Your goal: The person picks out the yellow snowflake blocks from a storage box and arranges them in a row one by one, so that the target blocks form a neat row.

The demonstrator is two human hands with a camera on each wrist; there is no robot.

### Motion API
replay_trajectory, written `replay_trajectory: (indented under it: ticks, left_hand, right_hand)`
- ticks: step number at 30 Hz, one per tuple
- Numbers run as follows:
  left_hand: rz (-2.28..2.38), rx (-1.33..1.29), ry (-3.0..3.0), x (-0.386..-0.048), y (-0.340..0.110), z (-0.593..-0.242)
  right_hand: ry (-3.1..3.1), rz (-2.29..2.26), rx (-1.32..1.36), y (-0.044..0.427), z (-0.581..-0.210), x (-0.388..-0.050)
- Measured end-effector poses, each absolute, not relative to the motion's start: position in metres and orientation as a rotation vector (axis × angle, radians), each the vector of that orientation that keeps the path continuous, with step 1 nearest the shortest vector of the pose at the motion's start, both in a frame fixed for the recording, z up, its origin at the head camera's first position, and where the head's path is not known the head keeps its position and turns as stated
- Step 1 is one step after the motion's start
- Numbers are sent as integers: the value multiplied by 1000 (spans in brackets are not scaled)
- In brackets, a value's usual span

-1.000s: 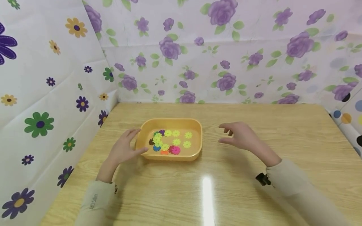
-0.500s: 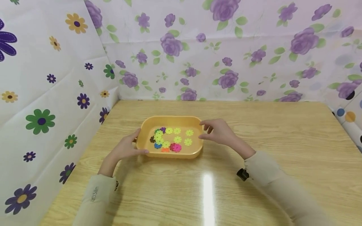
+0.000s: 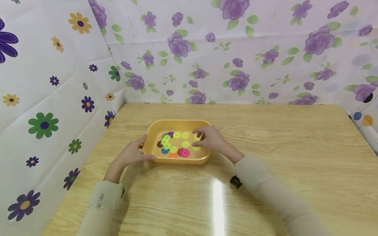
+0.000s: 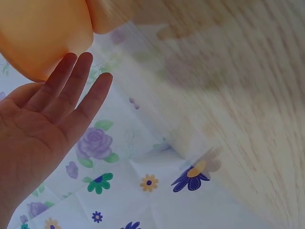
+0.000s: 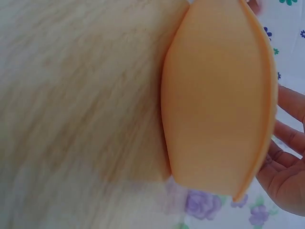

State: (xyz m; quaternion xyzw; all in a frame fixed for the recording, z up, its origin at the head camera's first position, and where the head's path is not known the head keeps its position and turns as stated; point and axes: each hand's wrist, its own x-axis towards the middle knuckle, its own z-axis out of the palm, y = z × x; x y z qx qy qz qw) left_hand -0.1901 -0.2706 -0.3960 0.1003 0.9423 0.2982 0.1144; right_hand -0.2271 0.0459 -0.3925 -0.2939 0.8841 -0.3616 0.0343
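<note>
A yellow-orange plastic basin (image 3: 177, 160) stands on the table, with flat flower-shaped discs inside. Most discs, like the yellow disc (image 3: 185, 144), are yellow; a pink disc (image 3: 185, 152) and blue, purple, green, brown and orange ones lie among them. At the basin's left end is my left hand (image 3: 130, 154), thumb along the front rim. In the left wrist view its extended fingers (image 4: 90, 98) touch or nearly touch the basin's outer wall (image 4: 43, 33). My right hand (image 3: 211, 139) hovers over the right end, thumb and forefinger apart, partly covering two yellow discs. No held disc shows.
The wood-grain table (image 3: 265, 137) extends right and toward me, with a bright light streak near the front. Flower-printed sheets (image 3: 203, 52) rise behind it and on the left. A black strap piece (image 3: 236, 182) hangs below my right cuff.
My right hand has moved left, from the bare table to past the basin's right rim and over the discs. My left hand remains at the left end, its thumb settled on the rim.
</note>
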Motion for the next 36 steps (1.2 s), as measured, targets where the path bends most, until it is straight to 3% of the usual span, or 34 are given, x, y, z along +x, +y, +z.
replay_trajectory:
  ticks: [21,36]
  left_hand:
    - [934,266,2730,-189,-270,-397]
    - [939,287,2727,-189,-269,-396]
  right_hand:
    - [2478,-1177,-881,-16,-418,-234]
    - [2559,-988,-640,-41,-428,-238]
